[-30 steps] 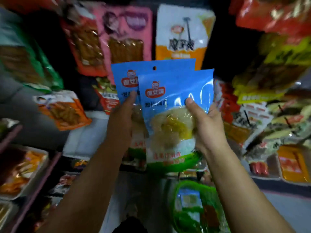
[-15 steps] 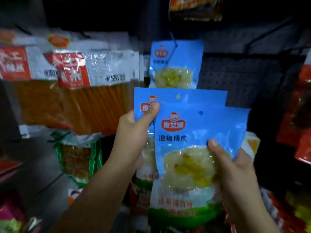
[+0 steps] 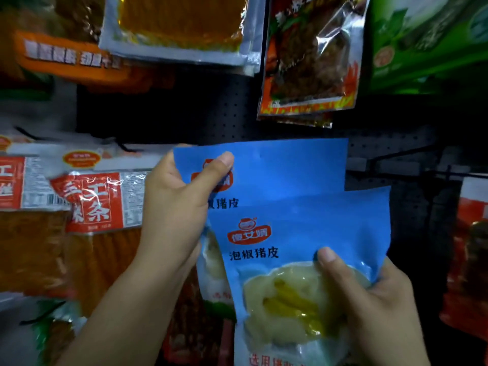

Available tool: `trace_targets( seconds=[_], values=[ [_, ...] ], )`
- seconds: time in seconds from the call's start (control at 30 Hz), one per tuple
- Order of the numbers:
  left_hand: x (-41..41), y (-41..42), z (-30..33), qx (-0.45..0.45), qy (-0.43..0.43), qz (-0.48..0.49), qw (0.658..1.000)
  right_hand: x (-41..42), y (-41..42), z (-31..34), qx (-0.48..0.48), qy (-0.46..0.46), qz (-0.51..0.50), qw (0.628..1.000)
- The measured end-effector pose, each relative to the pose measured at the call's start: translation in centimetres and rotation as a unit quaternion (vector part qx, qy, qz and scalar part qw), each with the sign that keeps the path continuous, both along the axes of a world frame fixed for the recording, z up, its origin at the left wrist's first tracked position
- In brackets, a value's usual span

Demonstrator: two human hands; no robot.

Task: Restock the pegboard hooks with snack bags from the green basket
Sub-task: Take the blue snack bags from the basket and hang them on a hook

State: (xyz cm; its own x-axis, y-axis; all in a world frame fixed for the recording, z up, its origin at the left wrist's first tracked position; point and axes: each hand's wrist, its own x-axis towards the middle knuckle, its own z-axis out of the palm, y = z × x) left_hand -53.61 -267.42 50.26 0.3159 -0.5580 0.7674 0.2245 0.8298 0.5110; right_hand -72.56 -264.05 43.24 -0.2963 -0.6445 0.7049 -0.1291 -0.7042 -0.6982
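Black perforated pegboard (image 3: 224, 114) now fills the view above the left hand (image 3: 174, 207), which pinches the rear glossy blue snack bag (image 3: 290, 167) raised hookward, while the right hand (image 3: 375, 307) clasps the front blue pouch (image 3: 290, 233).

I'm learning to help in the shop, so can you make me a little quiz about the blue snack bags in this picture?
1. True or false: each hand holds its own blue bag.
2. Which blue bag lies in front, nearer the camera? A) the one in the left hand B) the one in the right hand
3. Fill in: behind the bags is a dark ____ full of little holes.

Key
1. True: the left hand pinches the rear blue bag near its top, and the right hand grips the front blue bag lower down.
2. B.
3. Pegboard.
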Motion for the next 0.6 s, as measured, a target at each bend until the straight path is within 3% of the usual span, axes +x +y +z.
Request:
trace_targets(
  seconds=[0.13,0.37,0.6],
  values=[
    [-0.1,0.2,1.9,-0.03,-0.016,0.024,0.999,0.4,0.4,1.2,-0.029,-0.019,0.02,0.999],
    [-0.7,-0.5,2.0,0.007,-0.043,0.114,0.993,0.7,0.1,1.1,-0.028,-0.013,0.02,0.999],
    [-0.6,-0.9,2.4,0.013,-0.045,0.141,0.989,1.1,-0.7,0.7,-0.009,-0.037,0.031,0.999]
  ],
)
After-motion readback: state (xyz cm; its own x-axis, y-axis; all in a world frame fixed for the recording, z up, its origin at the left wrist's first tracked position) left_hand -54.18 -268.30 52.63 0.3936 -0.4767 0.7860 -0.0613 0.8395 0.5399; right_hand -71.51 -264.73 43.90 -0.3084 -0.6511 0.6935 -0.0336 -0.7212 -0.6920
